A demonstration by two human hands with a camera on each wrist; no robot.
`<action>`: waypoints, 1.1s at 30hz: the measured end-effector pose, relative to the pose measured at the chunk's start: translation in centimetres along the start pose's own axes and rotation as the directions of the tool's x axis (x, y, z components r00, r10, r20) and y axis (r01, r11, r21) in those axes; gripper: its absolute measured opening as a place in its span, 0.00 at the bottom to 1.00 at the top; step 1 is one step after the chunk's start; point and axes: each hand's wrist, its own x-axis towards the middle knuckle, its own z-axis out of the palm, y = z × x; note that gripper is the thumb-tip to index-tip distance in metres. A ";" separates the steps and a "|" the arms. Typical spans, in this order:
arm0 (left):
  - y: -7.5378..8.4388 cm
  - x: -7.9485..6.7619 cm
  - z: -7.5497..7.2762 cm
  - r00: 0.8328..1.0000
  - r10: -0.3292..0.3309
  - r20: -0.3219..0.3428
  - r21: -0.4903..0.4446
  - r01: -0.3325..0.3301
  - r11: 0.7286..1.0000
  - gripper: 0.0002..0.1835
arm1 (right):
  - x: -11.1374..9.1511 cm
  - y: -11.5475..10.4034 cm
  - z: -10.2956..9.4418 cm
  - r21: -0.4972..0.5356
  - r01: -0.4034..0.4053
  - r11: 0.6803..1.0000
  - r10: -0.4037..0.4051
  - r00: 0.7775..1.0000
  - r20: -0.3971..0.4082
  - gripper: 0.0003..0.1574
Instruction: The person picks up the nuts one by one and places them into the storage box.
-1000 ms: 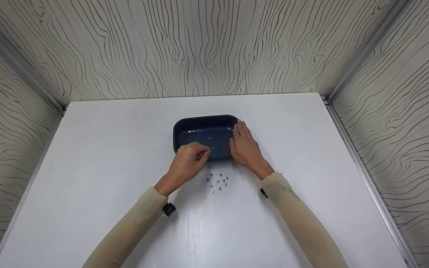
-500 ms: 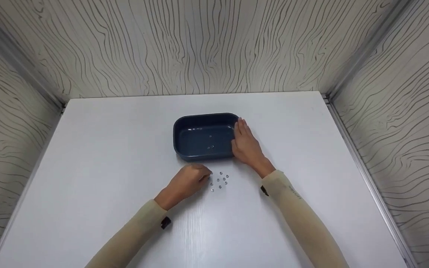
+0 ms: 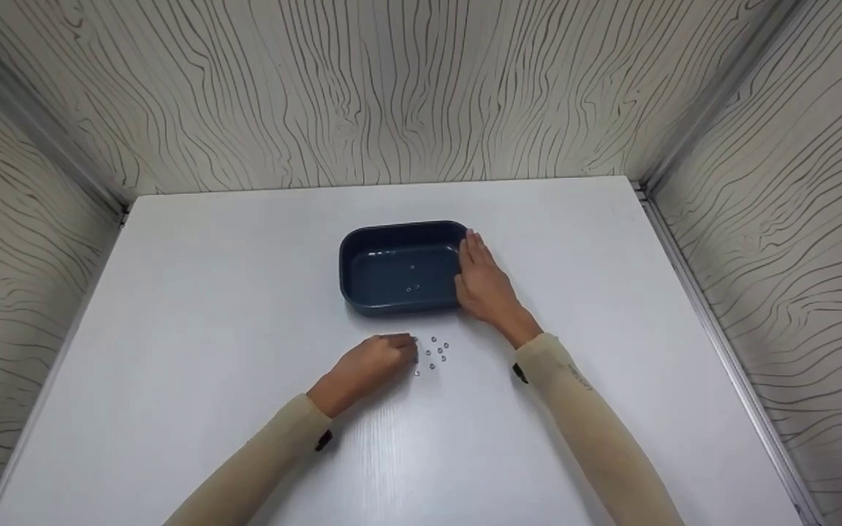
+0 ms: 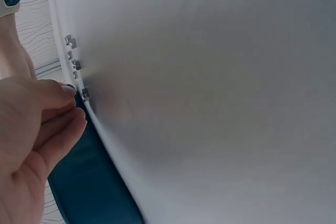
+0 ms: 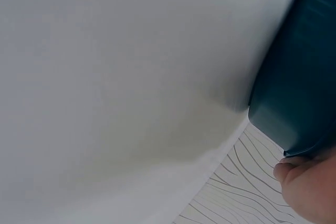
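Observation:
Several small metal nuts (image 3: 432, 366) lie on the white table in front of a dark blue rectangular dish (image 3: 381, 307). My left hand (image 3: 373, 365) is down at the left side of these nuts, its fingers bent and the fingertips among the nearest ones. In the left wrist view, the thumb (image 4: 63, 92) is close to the bent fingers, with a nut (image 4: 85, 94) just beyond them; I cannot tell whether a nut is between them. My right hand (image 3: 484, 285) rests with straight fingers along the dish's right end. Three nuts (image 3: 416, 287) lie inside the dish.
The white table (image 3: 231, 292) reaches back to a wood-grain patterned wall (image 3: 392, 95). Similar panels stand at left and right, with metal rails (image 3: 713, 329) along the table's sides.
My left hand has drawn back from over the dish, down to the nuts on the table. A third nut now shows in the dish. The right hand stays at the dish's end.

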 end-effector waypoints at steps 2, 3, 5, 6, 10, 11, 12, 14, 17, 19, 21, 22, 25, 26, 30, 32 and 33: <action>0.0 -0.1 0.2 1.000 0.013 0.004 0.005 -0.013 1.000 0.14 | 0.0 0.0 0.1 -0.004 -0.001 1.000 0.001 1.000 -0.010 0.41; -0.1 -0.1 0.3 1.000 0.019 0.003 0.009 -0.019 1.000 0.14 | -0.1 0.0 0.1 -0.003 0.000 1.000 0.000 1.000 -0.016 0.41; -0.1 -0.2 0.4 1.000 0.026 -0.005 0.010 -0.026 1.000 0.14 | -0.1 -0.1 0.2 -0.004 0.002 1.000 -0.002 1.000 -0.024 0.41; -0.1 -0.3 0.5 0.999 0.030 -0.011 0.014 -0.030 0.999 0.13 | -0.1 -0.1 0.2 -0.005 0.003 1.000 -0.003 1.000 -0.026 0.40; -0.1 -0.5 0.7 0.998 0.049 -0.042 0.038 -0.047 0.998 0.13 | -0.1 -0.1 0.2 -0.009 0.003 1.000 -0.003 0.999 -0.033 0.40; -0.2 -0.5 0.8 0.997 0.055 -0.049 0.049 -0.052 0.997 0.13 | -0.1 -0.1 0.2 -0.010 0.002 1.000 -0.002 0.999 -0.034 0.40; -0.2 -0.5 0.9 0.997 0.058 -0.055 0.058 -0.055 0.997 0.13 | -0.1 -0.1 0.1 -0.009 0.000 1.000 0.000 0.999 -0.033 0.41; -0.2 -0.6 1.0 0.996 0.068 -0.054 0.081 -0.063 0.995 0.12 | -0.1 -0.2 0.1 -0.005 -0.003 1.000 0.003 1.000 -0.029 0.41; -0.1 -0.7 0.9 0.996 0.085 -0.026 0.132 -0.081 0.988 0.14 | 0.0 -0.2 0.2 0.003 -0.006 1.000 0.006 1.000 -0.024 0.41; -0.1 -0.9 0.8 0.995 0.104 0.006 0.189 -0.103 0.977 0.16 | 0.1 -0.2 0.2 0.006 -0.004 1.000 0.004 1.000 -0.022 0.40; 0.1 -1.1 0.7 0.992 0.123 0.033 0.256 -0.128 0.958 0.18 | 0.1 -0.1 0.2 0.004 -0.001 1.000 0.001 1.000 -0.019 0.40; 0.1 -1.2 0.6 0.990 0.137 0.041 0.292 -0.143 0.946 0.19 | 0.1 -0.1 0.2 0.003 -0.001 1.000 0.001 1.000 -0.017 0.40; 0.2 -1.5 0.7 0.984 0.173 0.043 0.372 -0.176 0.911 0.20 | 0.1 -0.1 0.2 0.002 -0.008 1.000 0.008 1.000 -0.005 0.40; 0.2 -1.6 0.8 0.982 0.186 0.039 0.394 -0.186 0.900 0.19 | 0.2 -0.1 0.2 0.003 -0.011 1.000 0.011 1.000 -0.001 0.40; 0.1 -1.8 0.9 0.972 0.233 0.036 0.430 -0.226 0.874 0.18 | 0.2 -0.2 0.2 0.012 -0.022 1.000 0.022 1.000 0.005 0.40; -0.1 -1.8 0.8 0.967 0.251 0.048 0.443 -0.246 0.862 0.18 | 0.2 -0.2 0.2 0.014 -0.028 0.999 0.028 1.000 0.007 0.40; -0.1 -1.7 0.8 0.964 0.259 0.055 0.447 -0.255 0.857 0.18 | 0.2 -0.2 0.2 0.016 -0.032 0.999 0.032 0.999 0.007 0.40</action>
